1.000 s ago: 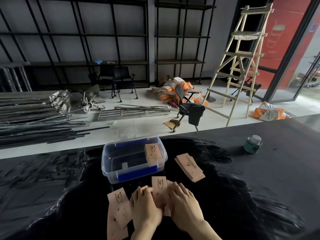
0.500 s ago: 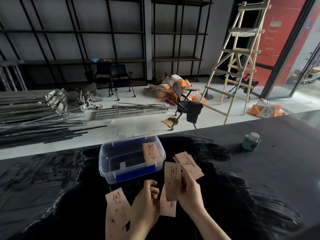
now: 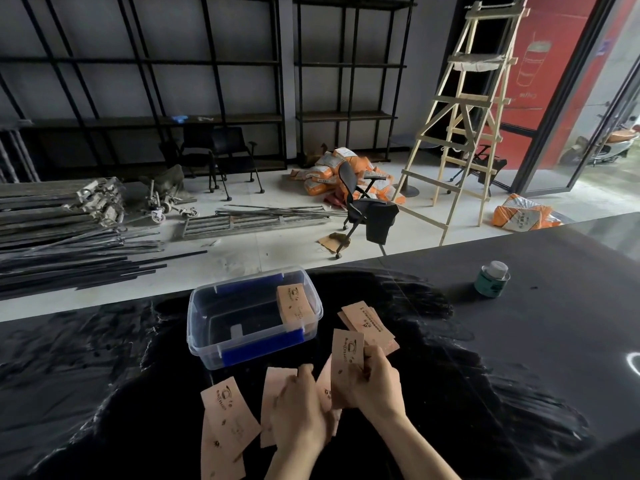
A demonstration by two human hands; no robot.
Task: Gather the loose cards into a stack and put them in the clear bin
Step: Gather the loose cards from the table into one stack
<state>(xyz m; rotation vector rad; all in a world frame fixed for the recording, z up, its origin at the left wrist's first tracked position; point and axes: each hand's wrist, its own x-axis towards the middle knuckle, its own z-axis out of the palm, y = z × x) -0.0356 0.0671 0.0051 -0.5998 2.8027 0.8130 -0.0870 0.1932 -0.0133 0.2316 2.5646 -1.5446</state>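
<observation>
My right hand (image 3: pixel 372 384) grips an upright tan card (image 3: pixel 346 353) above the black table. My left hand (image 3: pixel 299 410) rests on a flat card (image 3: pixel 273 393) and pinches it, with another card (image 3: pixel 325 386) between the two hands. Two overlapping cards (image 3: pixel 227 414) lie to the left near the table's front edge. A small loose pile of cards (image 3: pixel 369 323) lies behind my right hand. The clear bin (image 3: pixel 207 327) with blue clips stands behind my hands, with a stack of cards (image 3: pixel 294 303) leaning at its right end.
A small green jar with a white lid (image 3: pixel 492 279) stands at the back right of the black table (image 3: pixel 519 358). Beyond the table's far edge are a floor with metal bars, an office chair (image 3: pixel 363 206) and a wooden ladder (image 3: pixel 464 126).
My right hand lifted one card from flat on the table to upright. My left hand came off that pile, then went down onto a card to the left.
</observation>
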